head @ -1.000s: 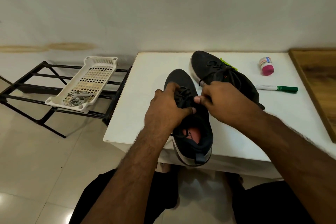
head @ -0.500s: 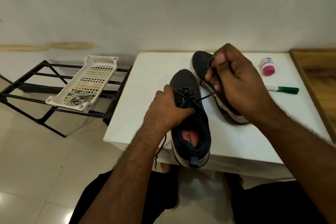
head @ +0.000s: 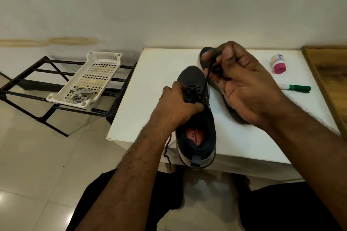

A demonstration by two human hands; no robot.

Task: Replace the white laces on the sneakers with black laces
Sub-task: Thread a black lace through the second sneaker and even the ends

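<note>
Near sneaker (head: 199,118) is sitting on the white table (head: 150,84), heel hanging just over the near edge, toe pointing far. Left hand (head: 178,107) is gripping its upper at the lacing, fingers curled over the left side, thumb pressing across the tongue area. Black lace (head: 207,78) is running taut from the eyelets up and far-right to the right hand (head: 242,80), which is raised above the table, fingers clenched around the lace end. Another length of black lace is dangling off the near-left edge of the table, below the left wrist. Second sneaker (head: 204,58) is lying just beyond and to the right of the first, mostly hidden behind the right hand. White laces (head: 78,95) are lying bundled in the near end of a white perforated tray (head: 101,56), which is resting on a black rack (head: 28,78) left of the table. Far right on the table: a small pink-capped bottle (head: 278,63) and, nearer, a green marker (head: 296,87).
</note>
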